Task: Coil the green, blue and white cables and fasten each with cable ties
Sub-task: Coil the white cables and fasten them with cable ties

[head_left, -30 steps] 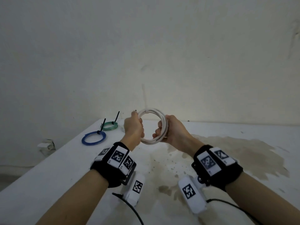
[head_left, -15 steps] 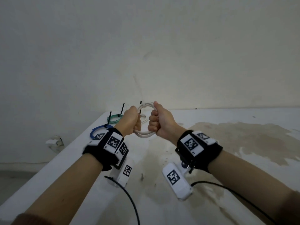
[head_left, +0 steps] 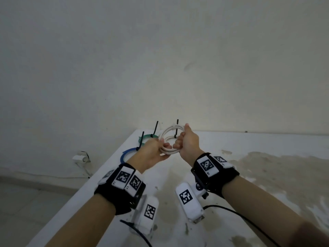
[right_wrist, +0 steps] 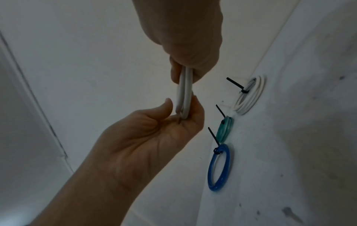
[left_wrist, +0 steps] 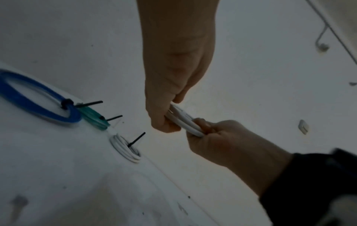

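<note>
Both hands hold a white cable coil (head_left: 164, 133) in the air above the table's far end. My left hand (head_left: 156, 148) is turned palm up and pinches the coil's lower left part (right_wrist: 184, 94) between thumb and fingers. My right hand (head_left: 187, 141) grips the right side of the coil (left_wrist: 185, 122) in a fist. On the table lie a blue coil (head_left: 126, 154), a green coil (head_left: 147, 137) and another white coil (right_wrist: 251, 94), each bound with a black cable tie whose tail sticks up.
The white table (head_left: 106, 184) meets a plain wall at the back; its left edge drops to the floor. A brown stain (head_left: 276, 172) covers the right part. A wall socket (head_left: 78, 158) sits low on the left. Black cables (head_left: 240, 214) trail from the wrist cameras.
Both hands have carried the white coil farther out, over the tied coils. My left hand has turned from a fist to a palm-up pinch. The right grip is unchanged.
</note>
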